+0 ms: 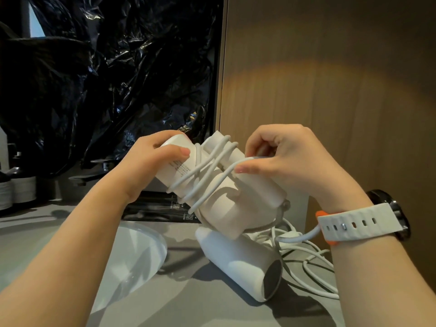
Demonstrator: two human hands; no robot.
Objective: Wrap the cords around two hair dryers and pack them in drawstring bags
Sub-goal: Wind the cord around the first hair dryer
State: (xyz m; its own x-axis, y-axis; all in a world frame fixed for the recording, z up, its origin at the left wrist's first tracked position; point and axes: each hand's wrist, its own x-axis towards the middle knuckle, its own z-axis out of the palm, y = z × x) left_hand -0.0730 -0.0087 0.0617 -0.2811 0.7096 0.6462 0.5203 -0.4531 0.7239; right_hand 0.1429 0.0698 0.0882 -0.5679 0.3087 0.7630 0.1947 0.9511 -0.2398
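left hand [151, 161] grips hair dryer [226, 197]; right hand [290, 159] pinches cord [207, 171]

Your held hair dryer [219, 197] is matt white plastic, its cord [207, 171] smooth; the 2nd dryer [238, 260] matches. The counter [188, 308] is matt grey; beyond its far edge, glossy crinkled black plastic sheeting [106, 79].

White dryer [219, 208] aloft, cord [208, 172] wound round; second dryer [236, 260] lying below
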